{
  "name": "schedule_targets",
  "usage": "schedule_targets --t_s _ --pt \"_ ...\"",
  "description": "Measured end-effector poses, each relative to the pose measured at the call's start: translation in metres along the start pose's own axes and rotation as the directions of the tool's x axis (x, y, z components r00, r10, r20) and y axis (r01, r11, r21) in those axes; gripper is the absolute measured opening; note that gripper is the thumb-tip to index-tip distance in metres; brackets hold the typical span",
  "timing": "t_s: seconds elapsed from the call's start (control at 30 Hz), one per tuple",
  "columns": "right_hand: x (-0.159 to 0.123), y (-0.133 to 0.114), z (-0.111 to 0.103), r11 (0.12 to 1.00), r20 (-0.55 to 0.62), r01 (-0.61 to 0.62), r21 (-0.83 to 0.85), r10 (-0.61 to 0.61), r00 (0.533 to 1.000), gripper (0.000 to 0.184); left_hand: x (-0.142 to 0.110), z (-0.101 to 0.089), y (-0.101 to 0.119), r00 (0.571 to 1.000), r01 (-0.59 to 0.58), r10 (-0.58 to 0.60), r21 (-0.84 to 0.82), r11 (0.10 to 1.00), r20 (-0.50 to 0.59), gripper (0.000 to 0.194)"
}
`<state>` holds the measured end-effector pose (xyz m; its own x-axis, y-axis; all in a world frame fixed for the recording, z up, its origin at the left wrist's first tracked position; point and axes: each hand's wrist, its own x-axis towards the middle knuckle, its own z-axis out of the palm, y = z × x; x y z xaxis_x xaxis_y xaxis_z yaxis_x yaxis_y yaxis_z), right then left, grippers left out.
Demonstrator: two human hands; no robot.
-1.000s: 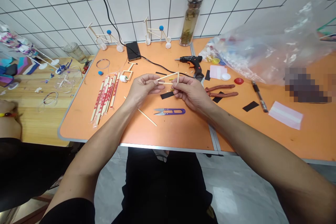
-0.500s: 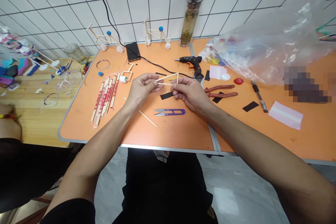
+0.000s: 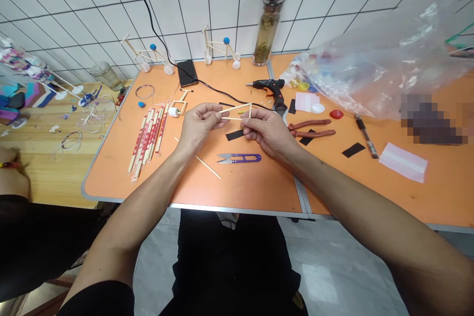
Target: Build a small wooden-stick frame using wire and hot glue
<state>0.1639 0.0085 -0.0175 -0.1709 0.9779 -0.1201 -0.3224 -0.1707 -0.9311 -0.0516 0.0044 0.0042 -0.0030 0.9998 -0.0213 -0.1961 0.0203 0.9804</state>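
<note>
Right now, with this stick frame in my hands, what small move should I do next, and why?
Probably lay the stick frame down on the table first. Your left hand and right hand are both on it, so neither is free, and the glue gun lies beyond your right hand. Setting the frame down would free a hand to reach the gun.

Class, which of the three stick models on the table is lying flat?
The model beside the chopsticks: it lies flat, while the two models by the wall stand upright.
</note>
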Motion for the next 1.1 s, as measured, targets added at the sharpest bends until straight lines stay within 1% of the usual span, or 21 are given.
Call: schedule_targets --t_s 0.17,0.33,0.47,0.53,0.63,0.73,0.83,0.93,1.0,1.07,1.1 --pt "0.0 0.0 0.0 0.999 0.007 -0.001 -0.037 0.001 1.0 0.032 0.001 -0.002 -0.002 1.0 -0.011 0.011 0.013 1.0 0.0 0.022" --pt "-0.002 -0.001 0.0 0.998 0.019 -0.016 -0.064 0.017 1.0 0.042 0.002 -0.004 -0.004 0.999 -0.038 0.038 -0.002 0.999 0.022 0.024" --pt "-0.004 -0.003 0.0 0.997 0.052 -0.012 -0.082 0.016 0.999 0.049 0.003 -0.005 -0.002 0.999 -0.04 0.04 0.007 0.999 -0.01 0.021" --pt "-0.004 -0.003 -0.001 0.996 0.047 0.006 -0.087 -0.002 0.999 0.047 0.003 -0.005 -0.001 0.999 -0.041 0.041 0.008 0.999 -0.03 0.02" --pt "-0.002 -0.005 -0.005 0.993 0.005 0.048 -0.108 -0.048 0.999 0.044 0.005 -0.008 0.001 0.997 -0.05 0.05 -0.005 0.999 -0.052 0.019" --pt "0.001 -0.007 -0.01 0.983 -0.039 0.099 -0.156 -0.107 0.994 0.042 0.007 -0.011 0.001 0.996 -0.042 0.041 -0.003 0.999 -0.075 0.018" --pt "0.003 -0.011 -0.015 0.965 -0.063 0.145 -0.219 -0.162 0.985 0.036 0.009 -0.013 0.002 0.994 -0.024 0.024 -0.002 1.0 -0.104 0.016" --pt "0.004 -0.014 -0.019 0.93 -0.058 0.188 -0.317 -0.217 0.974 0.026 0.011 -0.014 0.003 0.991 -0.015 0.013 -0.013 1.0 -0.136 0.014" --pt "0.006 -0.014 -0.022 0.884 -0.054 0.227 -0.408 -0.272 0.961 0.019 0.013 -0.015 0.004 0.988 -0.012 0.01 -0.016 1.0 -0.156 0.014" --pt "0.009 -0.015 -0.028 0.79 -0.045 0.288 -0.542 -0.369 0.928 0.012 0.015 -0.016 0.004 0.986 -0.014 0.012 -0.016 1.0 -0.169 0.014" --pt "0.011 -0.015 -0.031 0.717 -0.033 0.321 -0.618 -0.432 0.901 0.009 0.016 -0.017 0.004 0.985 -0.017 0.014 -0.015 1.0 -0.171 0.013"
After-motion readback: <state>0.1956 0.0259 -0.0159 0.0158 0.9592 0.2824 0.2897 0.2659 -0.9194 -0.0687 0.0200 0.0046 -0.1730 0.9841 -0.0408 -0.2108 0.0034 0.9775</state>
